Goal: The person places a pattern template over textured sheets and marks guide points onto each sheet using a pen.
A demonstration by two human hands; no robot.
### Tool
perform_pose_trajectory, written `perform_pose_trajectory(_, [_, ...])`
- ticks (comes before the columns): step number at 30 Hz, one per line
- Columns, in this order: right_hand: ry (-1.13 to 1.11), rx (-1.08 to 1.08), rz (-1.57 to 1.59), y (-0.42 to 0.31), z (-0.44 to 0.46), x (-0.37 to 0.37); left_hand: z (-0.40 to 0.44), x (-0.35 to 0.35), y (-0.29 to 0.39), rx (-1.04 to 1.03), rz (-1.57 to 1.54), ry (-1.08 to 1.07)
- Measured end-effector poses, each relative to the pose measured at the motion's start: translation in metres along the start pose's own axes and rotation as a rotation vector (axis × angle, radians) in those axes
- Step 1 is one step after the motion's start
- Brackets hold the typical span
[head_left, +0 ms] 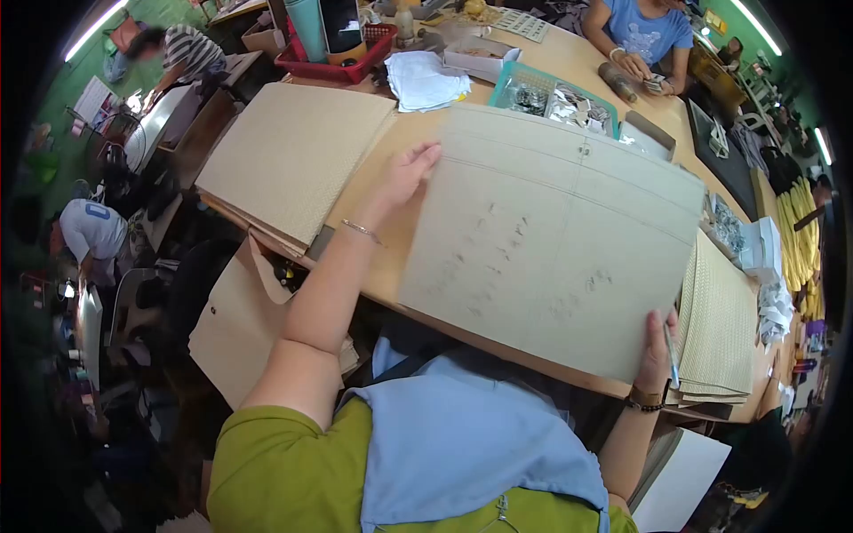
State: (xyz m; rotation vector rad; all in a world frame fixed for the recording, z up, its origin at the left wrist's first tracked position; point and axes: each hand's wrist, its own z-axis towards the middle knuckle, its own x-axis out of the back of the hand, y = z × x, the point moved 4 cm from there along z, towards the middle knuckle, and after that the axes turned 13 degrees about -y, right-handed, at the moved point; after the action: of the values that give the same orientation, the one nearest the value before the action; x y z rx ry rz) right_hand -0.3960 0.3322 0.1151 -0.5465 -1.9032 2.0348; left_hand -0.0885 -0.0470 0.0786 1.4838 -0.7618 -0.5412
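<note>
A large greyish cardboard sheet [542, 240] with ruled lines, dark smudges and a small metal fitting near its top is tilted above the table in front of me. My left hand [414, 171] grips its upper left edge, fingertips partly hidden at the border. At the lower right corner my right hand [656, 351] pinches the same sheet, its thumb on the face. A slim pen [672, 357] sticks out beside those right fingers. To the left lies a stack of beige textured sheets [298, 151]; to the right is another stack of textured sheets [718, 324].
Behind the sheet stand a teal tray [511, 75] of small metal parts, a white cloth [422, 80] and a red basket [373, 44]. A co-worker in a blue shirt [647, 40] handles small items across the table [551, 49]. White boxes [760, 249] are at right.
</note>
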Motion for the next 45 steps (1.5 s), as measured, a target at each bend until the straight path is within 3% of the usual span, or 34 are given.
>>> perform_pose_trajectory(1, [0.043,0.028,-0.011,-0.006,-0.003,0.002,-0.008,0.012,0.007,0.065,0.324,0.075])
perform_pose_trajectory(3, [0.137,0.083,-0.032,-0.024,-0.010,0.012,-0.036,0.039,0.037,0.562,1.321,0.425])
perform_pose_trajectory(5, [0.295,0.109,-0.087,-0.021,-0.018,0.053,-0.056,0.070,0.010,0.645,1.393,0.488])
perform_pose_trajectory(7, [0.419,0.173,-0.049,-0.046,-0.020,0.061,-0.060,0.079,0.012,0.682,1.364,0.348])
perform_pose_trajectory(11, [0.431,0.368,0.084,-0.070,-0.019,0.082,-0.062,0.081,0.028,0.871,1.248,0.039])
perform_pose_trajectory(14, [0.539,0.417,0.022,-0.073,-0.033,0.121,-0.059,0.046,0.038,0.371,0.259,-0.101])
perform_pose_trajectory(17, [0.529,0.494,0.173,-0.078,-0.032,0.135,-0.052,-0.004,0.043,0.202,0.108,-0.238])
perform_pose_trajectory(18, [0.543,0.467,0.174,-0.080,-0.036,0.138,-0.045,-0.008,0.036,0.152,0.430,-0.325])
perform_pose_trajectory(21, [0.537,0.377,0.185,-0.082,-0.044,0.150,-0.035,-0.017,0.018,0.095,1.432,-0.274])
perform_pose_trajectory(23, [0.483,0.322,0.183,-0.076,-0.049,0.162,-0.023,-0.024,0.000,0.114,1.341,-0.284])
perform_pose_trajectory(26, [0.400,0.115,-0.088,-0.063,-0.053,0.157,-0.022,-0.067,0.004,0.086,1.346,-0.241])
perform_pose_trajectory(29, [0.543,0.020,-0.210,-0.028,-0.051,0.153,-0.027,-0.104,-0.005,0.076,1.270,-0.184])
perform_pose_trajectory(30, [0.427,-0.079,-0.325,-0.032,-0.047,0.134,-0.032,-0.113,-0.003,0.063,1.187,-0.188])
perform_pose_trajectory(33, [0.272,-0.166,-0.263,-0.009,-0.037,0.115,-0.027,-0.108,-0.010,-0.016,0.872,-0.112])
perform_pose_trajectory(37, [0.152,-0.058,-0.616,-0.003,-0.019,0.073,0.000,-0.050,-0.002,0.143,1.064,-0.036])
perform_pose_trajectory(41, [0.124,-0.013,-0.264,0.019,0.002,0.029,0.009,-0.020,-0.016,0.139,1.173,0.006])
perform_pose_trajectory(45, [0.099,-0.066,-0.189,0.045,0.014,0.012,0.007,-0.023,-0.018,0.095,1.212,0.031])
